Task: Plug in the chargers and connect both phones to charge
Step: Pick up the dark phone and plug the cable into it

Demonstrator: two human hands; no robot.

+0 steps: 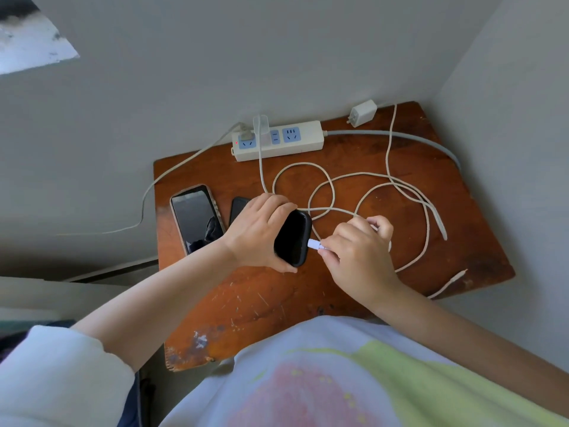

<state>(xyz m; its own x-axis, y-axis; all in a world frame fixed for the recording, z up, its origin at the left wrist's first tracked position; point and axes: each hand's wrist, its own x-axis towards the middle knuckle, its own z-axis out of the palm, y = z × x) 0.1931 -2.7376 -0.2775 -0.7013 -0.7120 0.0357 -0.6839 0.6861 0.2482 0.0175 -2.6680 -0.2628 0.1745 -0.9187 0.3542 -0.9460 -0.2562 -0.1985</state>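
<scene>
My left hand (257, 229) grips a black phone (292, 238), tilted up off the wooden table (354, 288). My right hand (357, 248) pinches the white plug (315, 244) of a charging cable, its tip touching the phone's bottom edge. A second phone (195, 218) with a pale case lies flat at the left. On the white power strip (277, 140) at the back, one charger (261, 126) is plugged in. Another white charger (363, 113) lies unplugged at the back right, its cable (391, 143) trailing across the table.
White cables loop over the table's middle and right. A grey lead (400, 135) runs from the strip along the right wall. Walls close in behind and to the right. A thin cord (154, 186) hangs off the left edge.
</scene>
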